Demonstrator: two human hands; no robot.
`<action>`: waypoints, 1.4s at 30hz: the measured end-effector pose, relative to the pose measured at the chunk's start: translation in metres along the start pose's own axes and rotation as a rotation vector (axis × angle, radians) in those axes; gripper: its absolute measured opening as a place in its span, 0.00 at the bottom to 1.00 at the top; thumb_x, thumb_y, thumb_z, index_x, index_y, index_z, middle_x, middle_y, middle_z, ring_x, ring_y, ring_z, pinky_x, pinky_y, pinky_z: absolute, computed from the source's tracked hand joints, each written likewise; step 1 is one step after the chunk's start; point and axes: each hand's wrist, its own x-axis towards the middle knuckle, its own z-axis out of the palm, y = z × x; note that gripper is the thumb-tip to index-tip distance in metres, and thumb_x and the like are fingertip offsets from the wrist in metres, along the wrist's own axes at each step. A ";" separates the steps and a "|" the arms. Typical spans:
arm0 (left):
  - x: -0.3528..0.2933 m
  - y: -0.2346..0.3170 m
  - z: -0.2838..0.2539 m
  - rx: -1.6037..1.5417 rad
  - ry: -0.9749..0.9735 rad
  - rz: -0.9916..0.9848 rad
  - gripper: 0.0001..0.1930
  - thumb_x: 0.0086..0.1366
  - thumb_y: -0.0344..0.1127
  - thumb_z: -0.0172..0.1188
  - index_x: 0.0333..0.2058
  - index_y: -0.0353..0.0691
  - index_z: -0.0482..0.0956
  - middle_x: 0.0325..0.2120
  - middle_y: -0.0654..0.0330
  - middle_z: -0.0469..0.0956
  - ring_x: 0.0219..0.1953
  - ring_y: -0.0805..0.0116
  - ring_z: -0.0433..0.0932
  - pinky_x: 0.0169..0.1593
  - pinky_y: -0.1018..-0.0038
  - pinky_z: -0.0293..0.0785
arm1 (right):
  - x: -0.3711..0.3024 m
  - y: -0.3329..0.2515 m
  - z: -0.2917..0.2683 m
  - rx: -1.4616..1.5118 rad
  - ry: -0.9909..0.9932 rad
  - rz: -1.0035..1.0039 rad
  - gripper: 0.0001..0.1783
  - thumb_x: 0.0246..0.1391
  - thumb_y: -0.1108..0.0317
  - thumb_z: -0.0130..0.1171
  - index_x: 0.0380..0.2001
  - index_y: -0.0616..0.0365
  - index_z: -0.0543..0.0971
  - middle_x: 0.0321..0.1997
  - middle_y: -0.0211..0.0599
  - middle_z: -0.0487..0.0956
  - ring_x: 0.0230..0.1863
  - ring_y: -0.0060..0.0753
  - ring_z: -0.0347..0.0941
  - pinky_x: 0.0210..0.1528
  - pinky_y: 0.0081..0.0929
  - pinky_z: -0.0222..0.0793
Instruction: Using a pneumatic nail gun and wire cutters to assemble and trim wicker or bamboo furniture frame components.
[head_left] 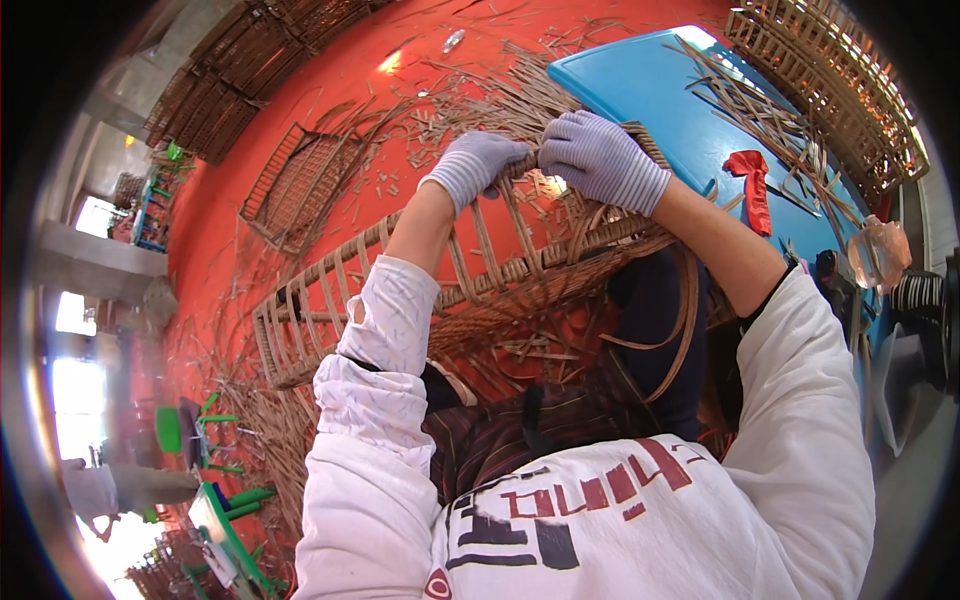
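Note:
A long brown woven wicker basket with open upright slats lies tilted across my lap. My left hand, in a pale striped glove, is closed on its far rim with the fingertips pinched there. Just beside it my right hand, gloved the same way, has its fingers curled over the same rim. The two hands nearly meet. Whatever lies under the right fingers is hidden. From the basket's right end a loose cane strip loops down over my dark trouser leg.
Another wicker basket lies on the red floor among scattered cane offcuts. To the right a blue table bears long strips and a red cloth piece. Stacked baskets stand behind it. Green stools are at far left.

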 end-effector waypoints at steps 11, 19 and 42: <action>-0.005 0.033 0.006 -0.130 -0.019 -0.329 0.23 0.62 0.59 0.54 0.26 0.45 0.83 0.20 0.67 0.79 0.19 0.75 0.71 0.23 0.74 0.70 | -0.002 -0.004 -0.008 -0.013 -0.023 -0.001 0.04 0.48 0.69 0.64 0.28 0.55 0.78 0.32 0.34 0.75 0.37 0.42 0.74 0.40 0.36 0.70; -0.002 0.020 0.006 -0.291 -0.025 -0.228 0.19 0.63 0.55 0.56 0.26 0.46 0.82 0.18 0.68 0.76 0.18 0.78 0.68 0.21 0.75 0.63 | -0.024 -0.041 -0.130 -0.080 0.210 0.195 0.03 0.51 0.72 0.63 0.30 0.57 0.80 0.34 0.35 0.79 0.36 0.36 0.77 0.39 0.28 0.74; 0.028 -0.045 -0.010 -0.500 0.249 -0.136 0.07 0.60 0.34 0.67 0.30 0.36 0.82 0.21 0.68 0.77 0.23 0.82 0.71 0.27 0.82 0.64 | -0.333 -0.124 -0.208 -0.985 -0.277 1.661 0.27 0.53 0.46 0.61 0.48 0.55 0.76 0.44 0.50 0.79 0.47 0.53 0.76 0.51 0.44 0.71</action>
